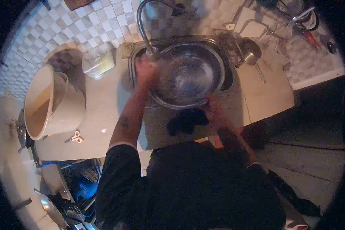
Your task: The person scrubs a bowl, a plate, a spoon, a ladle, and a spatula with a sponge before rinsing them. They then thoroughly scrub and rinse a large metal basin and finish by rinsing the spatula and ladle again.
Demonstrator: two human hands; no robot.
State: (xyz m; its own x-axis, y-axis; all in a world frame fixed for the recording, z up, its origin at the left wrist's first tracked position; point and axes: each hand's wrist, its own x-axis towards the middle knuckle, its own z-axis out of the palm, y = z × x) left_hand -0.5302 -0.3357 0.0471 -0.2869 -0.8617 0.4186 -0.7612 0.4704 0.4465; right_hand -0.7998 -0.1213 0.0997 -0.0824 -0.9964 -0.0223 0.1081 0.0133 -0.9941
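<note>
A large round metal basin point(168, 100) sits over the sink point(229, 82), tilted a little, with a wet sheen and blurred water inside. My right hand point(212, 107) grips its near right rim, fingers closed on the edge. On the basin's left side, my left hand point(145, 71) is right under the head of the flexible-hose faucet point(151, 51); motion smears its fingers. A dark cloth point(188, 121) lies on the counter just below the basin, near my right hand.
Left on the counter point(99, 143) stand a big pale bucket point(67, 111), a clear plastic container point(99, 63) and scissors point(76, 138). A small metal pot point(251, 53) with a handle is right of the sink. Pans and a tiled wall point(65, 27) surround the counter.
</note>
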